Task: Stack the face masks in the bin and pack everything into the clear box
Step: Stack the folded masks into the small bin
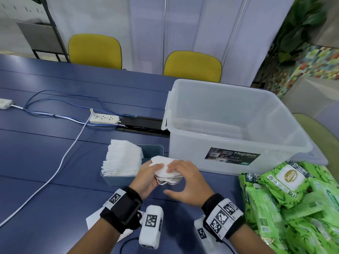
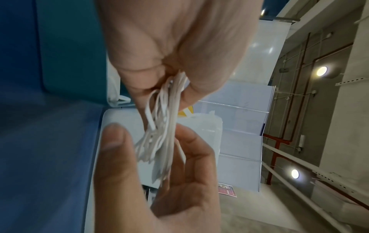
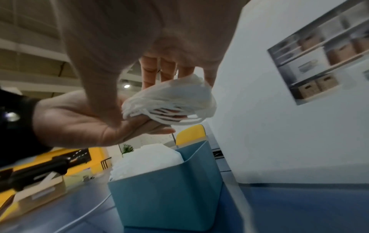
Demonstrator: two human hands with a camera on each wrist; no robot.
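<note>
Both hands (image 1: 146, 177) (image 1: 185, 182) hold face masks (image 1: 163, 168) above the bin (image 1: 154, 151).

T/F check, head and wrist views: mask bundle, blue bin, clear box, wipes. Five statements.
1. Both hands hold a bundle of white face masks. True: the left hand and the right hand grip it together.
2. The blue bin holds no masks. False: a row of white masks stands in it.
3. The clear box has its lid on. False: it is open on top.
4. The green wipe packs lie on the table outside the clear box. True.
5. The held bundle rests inside the clear box. False: it is held in front of the box, beside the bin.
</note>
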